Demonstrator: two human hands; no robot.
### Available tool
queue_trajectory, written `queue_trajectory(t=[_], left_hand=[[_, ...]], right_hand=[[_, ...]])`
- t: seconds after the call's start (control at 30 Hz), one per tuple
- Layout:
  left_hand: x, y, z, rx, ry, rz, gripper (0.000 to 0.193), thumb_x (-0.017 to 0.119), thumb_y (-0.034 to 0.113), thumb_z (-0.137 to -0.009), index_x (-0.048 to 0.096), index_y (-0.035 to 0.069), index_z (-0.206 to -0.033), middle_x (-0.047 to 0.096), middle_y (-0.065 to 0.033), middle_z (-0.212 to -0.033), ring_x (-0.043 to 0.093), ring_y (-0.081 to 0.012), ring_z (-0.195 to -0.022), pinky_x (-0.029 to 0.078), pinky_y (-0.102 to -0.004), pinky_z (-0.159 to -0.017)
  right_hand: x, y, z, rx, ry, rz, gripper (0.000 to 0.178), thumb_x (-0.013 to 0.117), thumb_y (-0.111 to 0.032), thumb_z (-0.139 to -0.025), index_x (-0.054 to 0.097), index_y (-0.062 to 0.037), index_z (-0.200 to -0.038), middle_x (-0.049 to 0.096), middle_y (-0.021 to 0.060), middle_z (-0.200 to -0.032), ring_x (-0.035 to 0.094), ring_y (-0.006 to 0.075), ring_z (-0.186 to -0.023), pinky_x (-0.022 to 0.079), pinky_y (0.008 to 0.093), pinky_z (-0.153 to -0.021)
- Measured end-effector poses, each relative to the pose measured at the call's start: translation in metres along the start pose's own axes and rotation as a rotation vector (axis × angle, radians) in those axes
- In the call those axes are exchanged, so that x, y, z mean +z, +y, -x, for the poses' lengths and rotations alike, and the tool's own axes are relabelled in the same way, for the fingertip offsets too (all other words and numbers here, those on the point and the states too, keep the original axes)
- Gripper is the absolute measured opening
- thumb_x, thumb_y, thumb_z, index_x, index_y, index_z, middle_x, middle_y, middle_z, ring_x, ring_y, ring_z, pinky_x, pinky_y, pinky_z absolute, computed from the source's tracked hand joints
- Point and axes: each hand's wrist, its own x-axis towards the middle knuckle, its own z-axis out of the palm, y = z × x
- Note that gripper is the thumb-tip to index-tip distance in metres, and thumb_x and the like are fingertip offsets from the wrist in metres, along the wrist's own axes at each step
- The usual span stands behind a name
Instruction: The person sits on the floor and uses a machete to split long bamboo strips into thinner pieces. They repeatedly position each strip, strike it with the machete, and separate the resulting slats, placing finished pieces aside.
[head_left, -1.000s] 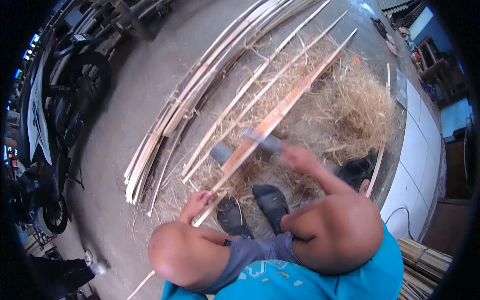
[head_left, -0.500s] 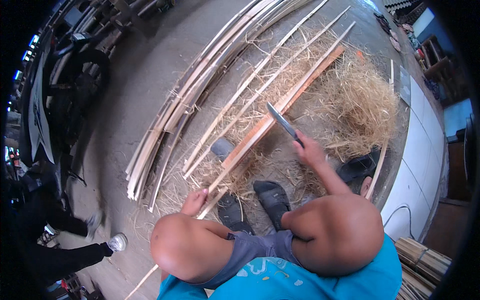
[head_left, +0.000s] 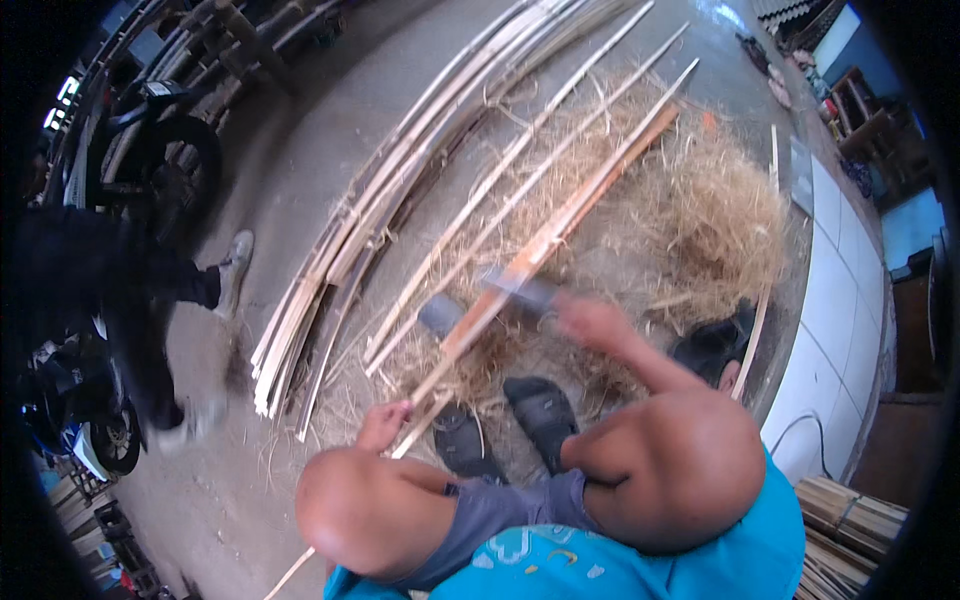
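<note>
My left hand [head_left: 384, 424] is closed on the near end of a long pale bamboo strip [head_left: 625, 150]. This strip lies lengthwise along a narrow orange-brown board [head_left: 548, 232], which slants away to the far right. In my right hand [head_left: 592, 322] is a knife [head_left: 528, 291], gripped by its handle and smeared by motion. The blade crosses the strip on the lower half of the board. Beneath the board, a grey cylindrical block [head_left: 440, 314] shows at its left side. Two more strips [head_left: 520, 150] lie on the floor left of the board.
A bundle of bamboo strips [head_left: 345, 235] lies farther left. Fine shavings [head_left: 715, 230] pile up on the right, near white tiles [head_left: 838, 290]. My sandalled feet [head_left: 540, 410] are close to the board. At left, another person [head_left: 130, 280] walks past motorcycles [head_left: 180, 165].
My right hand has drawn the knife along the strip toward me, down and to the left. My left hand stays almost in place. The other person has stepped farther forward at the left.
</note>
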Motion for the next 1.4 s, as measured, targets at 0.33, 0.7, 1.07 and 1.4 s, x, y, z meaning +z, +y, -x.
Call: queue_trajectory(t=[0.33, 0.7, 1.07, 1.4], left_hand=[[0.035, 0.039, -0.012, 0.371, 0.231, -0.349, 0.037, 0.052, 0.038, -0.101, 0.066, 0.004, -0.094, 0.063, -0.0207, -0.069, 0.061, -0.0389, -0.06, 0.049, -0.0486, -0.06], [0.012, 0.027, 0.005, 0.069, -0.039, -0.146, 0.053, 0.042, 0.044, -0.104, 0.066, 0.0, -0.088, 0.065, -0.0183, -0.073, 0.065, -0.0279, -0.069, 0.05, -0.0416, -0.07], [0.008, 0.007, -0.009, -0.084, -0.109, 0.006, 0.054, 0.049, 0.046, -0.103, 0.066, 0.0, -0.081, 0.057, -0.0045, -0.062, 0.051, -0.0149, -0.06, 0.044, -0.0352, -0.059], [0.006, -0.031, 0.016, -0.17, -0.047, 0.035, 0.047, 0.053, 0.043, -0.102, 0.073, 0.001, -0.1, 0.066, -0.006, -0.073, 0.058, -0.013, -0.06, 0.046, -0.03, -0.058]], right_hand=[[0.027, -0.078, 0.012, 0.389, -0.204, -0.333, 0.052, 0.063, -0.036, -0.091, 0.053, -0.0164, -0.138, 0.068, 0.0224, -0.107, 0.066, 0.0406, -0.099, 0.052, 0.0492, -0.087], [-0.064, 0.002, -0.036, 0.679, 0.154, -0.022, 0.04, 0.05, -0.04, -0.098, 0.063, -0.0107, -0.121, 0.068, 0.0262, -0.098, 0.065, 0.0411, -0.101, 0.051, 0.0505, -0.086], [-0.016, -0.034, -0.015, 0.358, 0.037, -0.097, 0.042, 0.053, -0.04, -0.097, 0.055, -0.0152, -0.131, 0.068, 0.0231, -0.088, 0.067, 0.0423, -0.09, 0.052, 0.0531, -0.078], [-0.013, 0.005, 0.001, 0.419, 0.174, -0.106, 0.046, 0.054, -0.042, -0.097, 0.056, -0.0185, -0.136, 0.069, 0.0219, -0.109, 0.067, 0.043, -0.095, 0.053, 0.051, -0.082]])
